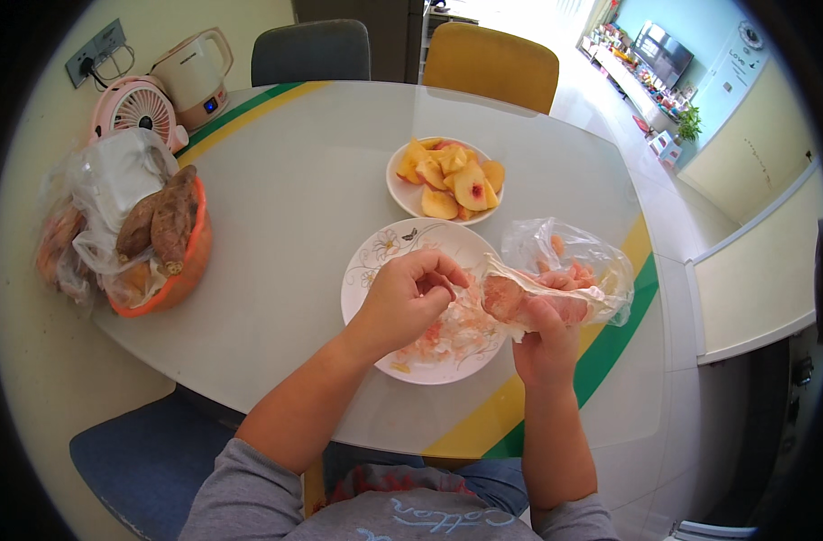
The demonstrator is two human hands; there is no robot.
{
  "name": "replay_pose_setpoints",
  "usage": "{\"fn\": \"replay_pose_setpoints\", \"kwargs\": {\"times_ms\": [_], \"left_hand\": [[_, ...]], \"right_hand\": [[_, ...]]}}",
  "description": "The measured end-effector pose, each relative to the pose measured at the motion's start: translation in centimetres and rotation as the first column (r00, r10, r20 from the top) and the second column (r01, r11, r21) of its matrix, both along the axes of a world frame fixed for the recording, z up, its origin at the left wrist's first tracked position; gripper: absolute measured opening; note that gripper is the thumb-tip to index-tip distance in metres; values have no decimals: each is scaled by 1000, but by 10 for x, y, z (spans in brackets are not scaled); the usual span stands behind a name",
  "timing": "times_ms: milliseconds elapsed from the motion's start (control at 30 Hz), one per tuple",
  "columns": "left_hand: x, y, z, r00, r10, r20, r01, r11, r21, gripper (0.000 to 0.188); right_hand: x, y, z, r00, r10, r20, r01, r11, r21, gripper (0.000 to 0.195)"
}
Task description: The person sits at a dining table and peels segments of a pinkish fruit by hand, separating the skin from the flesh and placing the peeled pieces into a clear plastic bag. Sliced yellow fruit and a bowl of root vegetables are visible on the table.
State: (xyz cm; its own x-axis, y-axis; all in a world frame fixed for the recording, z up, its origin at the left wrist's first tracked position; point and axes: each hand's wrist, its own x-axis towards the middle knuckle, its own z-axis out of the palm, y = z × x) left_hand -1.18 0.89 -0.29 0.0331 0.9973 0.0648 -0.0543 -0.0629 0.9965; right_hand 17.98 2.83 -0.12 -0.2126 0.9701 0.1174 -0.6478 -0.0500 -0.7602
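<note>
My right hand grips a pink pomelo segment with its white membrane peeled partly back, near the plate's right rim. Over the middle of the large flowered plate is my left hand, its fingers curled and the thumb close to the index finger. No object shows plainly between them, but the curled fingers hide the inside of the hand. Shreds of pomelo membrane and pink pulp cover the plate's lower part. Behind the right hand a clear plastic bag contains pink pomelo pieces.
A small white plate of cut peach slices stands behind the large one. At the left, an orange basket holds sweet potatoes and plastic bags. Behind it are a pink fan and an electric kettle. Chairs surround the glass-topped table.
</note>
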Motion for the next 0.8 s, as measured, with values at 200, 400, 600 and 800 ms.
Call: {"fn": "replay_pose_setpoints", "kwargs": {"times_ms": [200, 400, 600, 800], "left_hand": [[-1, -4, 13, 987, -79, 139, 83, 996, -26, 8], [-2, -3, 12, 998, -30, 50, 34, 997, -67, 8], [-1, -2, 9, 989, -14, 148, 33, 991, -126, 5], [5, -4, 7, 982, 42, 183, -16, 990, -140, 2]], "right_hand": [[-2, 0, -2, 933, -186, 308, 102, 958, 269, 29], [-4, -2, -5, 838, -316, 444, 75, 873, 481, 34], [-7, -6, -4, 773, -406, 487, 53, 806, 589, 34], [-10, -7, -7, 762, -430, 484, 72, 798, 598, 35]]}}
